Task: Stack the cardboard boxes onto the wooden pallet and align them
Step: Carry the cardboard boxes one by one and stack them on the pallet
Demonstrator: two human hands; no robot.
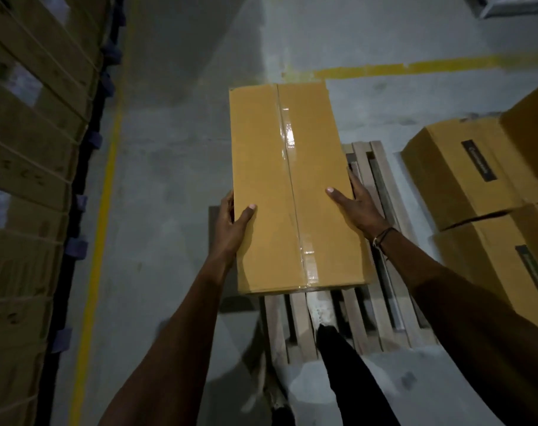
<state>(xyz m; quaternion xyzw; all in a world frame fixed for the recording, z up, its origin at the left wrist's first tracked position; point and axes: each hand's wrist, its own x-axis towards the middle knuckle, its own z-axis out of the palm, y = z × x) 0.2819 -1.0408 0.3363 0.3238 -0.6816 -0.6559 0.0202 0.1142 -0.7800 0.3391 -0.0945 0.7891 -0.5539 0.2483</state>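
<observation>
I hold a long tan cardboard box (289, 186), taped along its top seam, in the air in front of me. My left hand (232, 222) grips its left side with the thumb on top. My right hand (358, 204) grips its right side, thumb on top too. Beneath and to the right of the box lies the wooden pallet (381, 290) with bare slats. Two more cardboard boxes (473, 173) (507, 259) with dark labels sit on the pallet's right part. A further box edge shows at the far right.
A tall wall of strapped cardboard cartons (31, 186) on dark blue pallets fills the left. Yellow floor lines (101, 222) run along the grey concrete. My leg and white shoe (320, 315) stand at the pallet's near edge.
</observation>
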